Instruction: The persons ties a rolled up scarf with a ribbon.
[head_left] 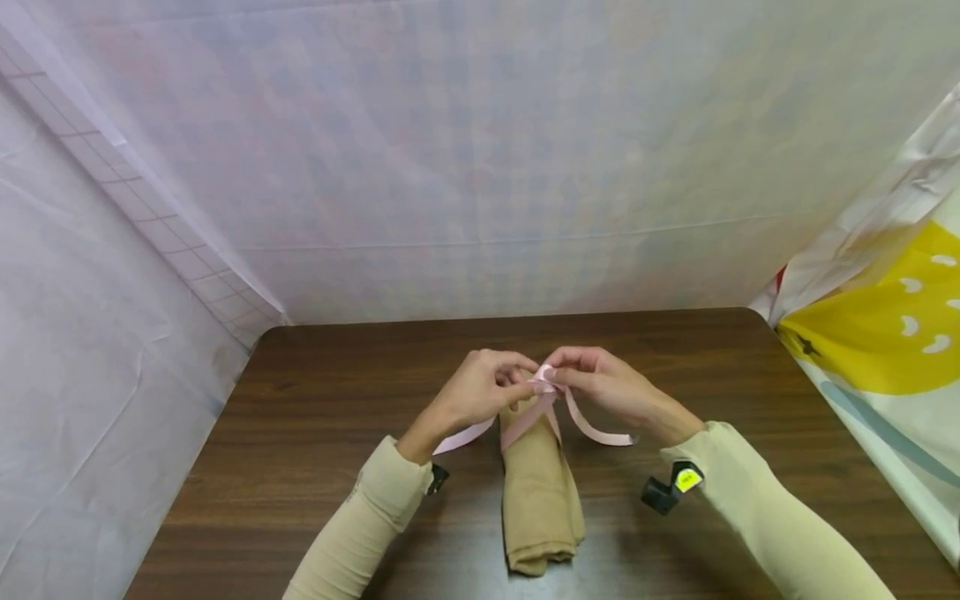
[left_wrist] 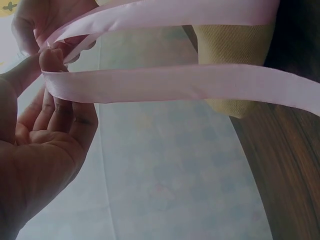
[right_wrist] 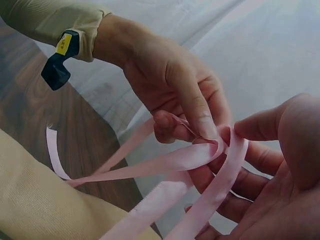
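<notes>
A pink satin ribbon (head_left: 528,421) wraps around a rolled tan cloth (head_left: 540,500) that lies lengthwise on the table. Above the far part of the roll, my left hand (head_left: 476,387) pinches the ribbon between thumb and fingers. My right hand (head_left: 611,387) pinches it too, its fingertips right beside the left ones. In the right wrist view the ribbon (right_wrist: 185,157) bends in a loop at the left fingertips, and another strand passes under the right thumb. One loose tail hangs to each side of the roll; the crossing between the fingers is partly hidden.
The dark wood table (head_left: 300,450) ends at a pale hanging sheet (head_left: 480,167) behind it. A white sheet hangs at the left, and a cloth with a yellow print (head_left: 885,325) at the right. Each wrist carries a small black camera (head_left: 660,494).
</notes>
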